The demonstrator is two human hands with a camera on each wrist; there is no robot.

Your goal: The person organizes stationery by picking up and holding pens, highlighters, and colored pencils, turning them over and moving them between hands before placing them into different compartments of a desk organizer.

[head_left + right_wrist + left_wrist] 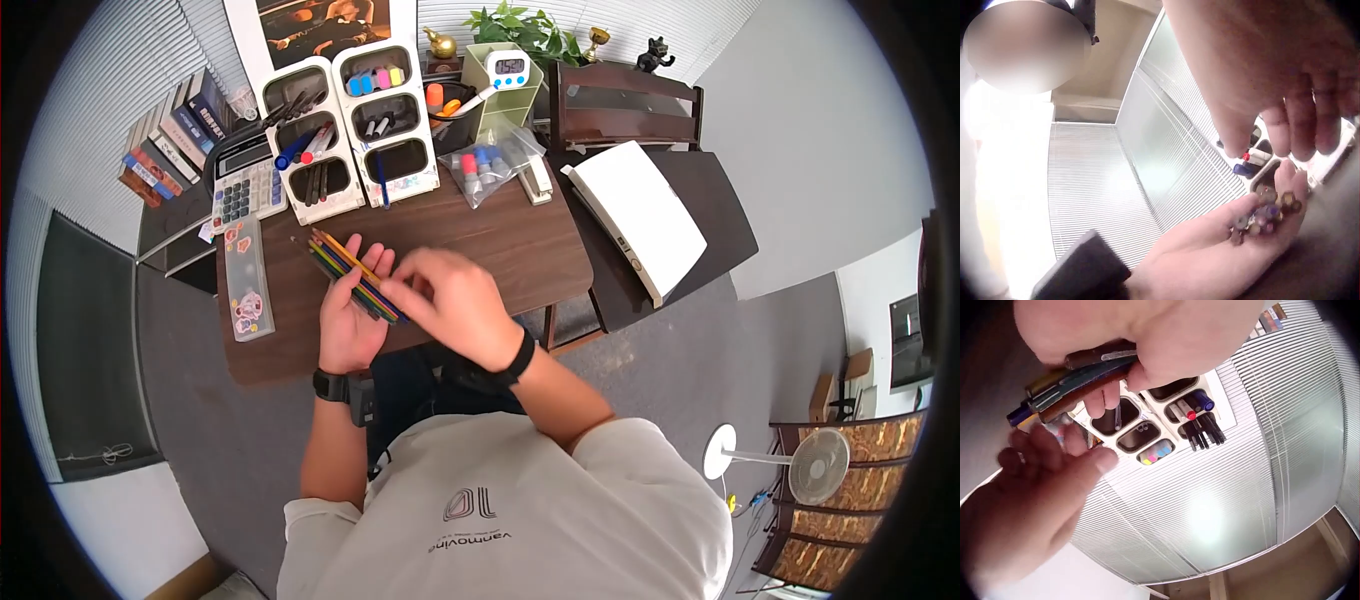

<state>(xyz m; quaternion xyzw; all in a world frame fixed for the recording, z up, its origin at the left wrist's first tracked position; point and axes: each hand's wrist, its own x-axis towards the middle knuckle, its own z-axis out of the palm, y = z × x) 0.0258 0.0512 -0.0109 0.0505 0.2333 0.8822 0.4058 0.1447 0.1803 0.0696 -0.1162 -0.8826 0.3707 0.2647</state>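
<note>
Left hand point(348, 338) curled round pencils point(345, 268), near organizer point(335, 210). Right hand point(455, 300) loosely bent, apparently empty. Bundle likely light, stiff, slip-prone; best gripped mid-length.

Slim, multicoloured pencils point(357, 281) lie in a slanting bundle across the left hand point(348, 326).
</note>
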